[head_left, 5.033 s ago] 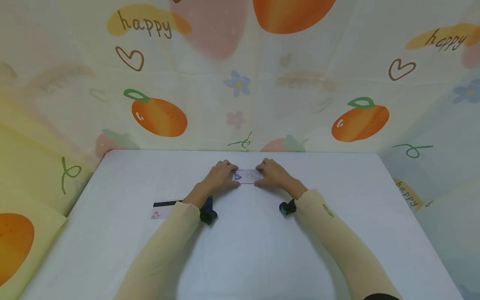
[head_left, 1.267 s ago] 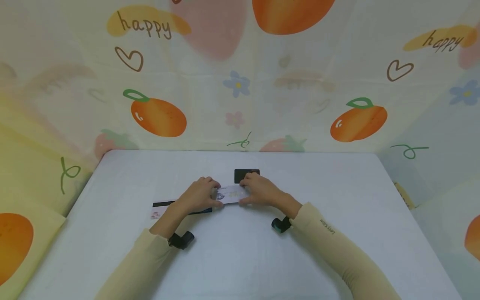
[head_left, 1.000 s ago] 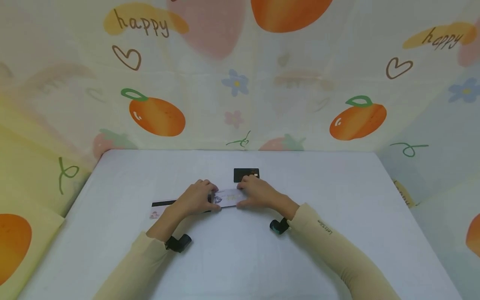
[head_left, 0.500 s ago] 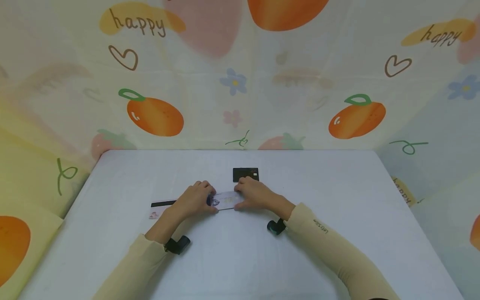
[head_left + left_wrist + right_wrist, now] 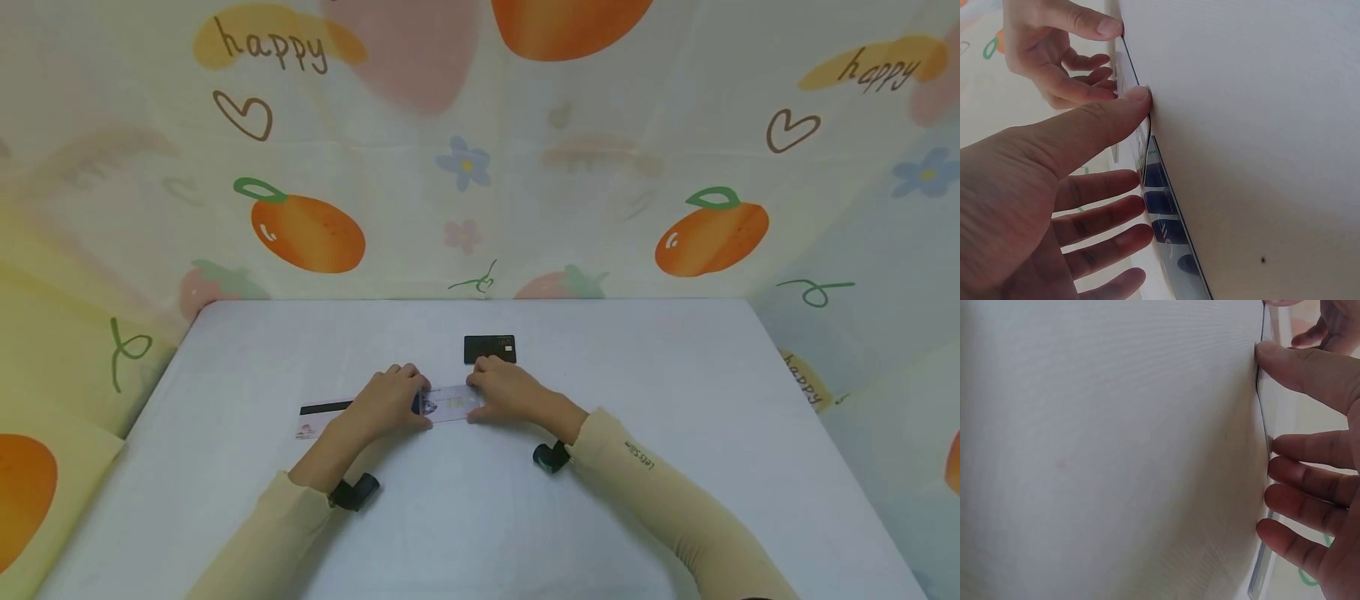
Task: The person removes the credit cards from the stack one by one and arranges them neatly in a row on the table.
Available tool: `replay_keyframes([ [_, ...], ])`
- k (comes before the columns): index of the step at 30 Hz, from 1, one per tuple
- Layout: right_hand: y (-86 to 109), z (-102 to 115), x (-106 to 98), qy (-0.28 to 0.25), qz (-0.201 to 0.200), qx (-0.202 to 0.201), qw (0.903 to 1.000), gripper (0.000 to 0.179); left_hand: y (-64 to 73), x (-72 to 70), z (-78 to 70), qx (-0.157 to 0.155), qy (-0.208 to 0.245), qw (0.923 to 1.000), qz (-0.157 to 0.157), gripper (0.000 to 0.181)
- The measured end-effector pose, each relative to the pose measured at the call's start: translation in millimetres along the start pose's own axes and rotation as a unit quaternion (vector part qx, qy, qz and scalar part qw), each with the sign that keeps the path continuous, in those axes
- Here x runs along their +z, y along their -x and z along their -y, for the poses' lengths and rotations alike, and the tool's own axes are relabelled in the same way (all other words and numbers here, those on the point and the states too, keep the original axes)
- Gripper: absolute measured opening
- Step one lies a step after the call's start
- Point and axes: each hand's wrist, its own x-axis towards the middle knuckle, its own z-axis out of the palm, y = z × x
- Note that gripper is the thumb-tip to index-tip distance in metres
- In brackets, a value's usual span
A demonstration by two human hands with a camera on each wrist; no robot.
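In the head view, a white card [image 5: 450, 403] with a small dark picture lies between my two hands at the middle of the white table. My left hand [image 5: 386, 402] holds its left end, thumb at the near edge and fingers at the far edge. At the right end, my right hand [image 5: 517, 392] grips it the same way. A dark blue card [image 5: 416, 403] shows in part beside the left fingers, mostly hidden by that hand. Further left lies a white card with a black stripe [image 5: 318, 421], partly covered by my left wrist. The left wrist view shows the left thumb [image 5: 1110, 119] at the held card's edge.
Just behind my right fingers, a black card [image 5: 483, 346] with a small pale square lies flat. The white table [image 5: 637, 350] ends at a patterned cloth backdrop [image 5: 480, 225]. Small dark cameras [image 5: 356, 492] sit on both wrists.
From the back of the table, both hands have brought the white card nearer and to the left, beside the blue card. The black card, hidden before, now shows. Lately the card has moved only slightly.
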Motion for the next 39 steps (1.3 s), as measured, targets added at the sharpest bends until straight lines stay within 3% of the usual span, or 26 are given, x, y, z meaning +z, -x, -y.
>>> replay_keyframes([
  [8,2.1,-5,-1,-0.026,-0.004,0.002,0.9996,0.056,3.1,-1.8,3.4,0.002,0.021,0.9997,0.009,0.055],
  [17,3.8,-12,-8,-0.054,-0.010,0.008,0.9985,0.056,-0.5,-0.2,10.4,0.012,0.059,0.9982,-0.006,0.050],
  [23,3.9,-19,-12,-0.066,-0.021,0.021,0.9974,0.055,-6.1,-6.4,10.8,0.012,0.090,0.9955,-0.027,0.050],
  [29,5.3,-29,-17,-0.080,-0.039,0.026,0.9957,0.051,-20.2,-8.7,9.9,-0.003,0.113,0.9932,-0.028,0.049],
  [39,1.6,-48,-24,-0.092,-0.059,0.050,0.9927,0.050,-52.4,-11.8,7.1,0.004,0.125,0.9917,-0.028,0.054],
])
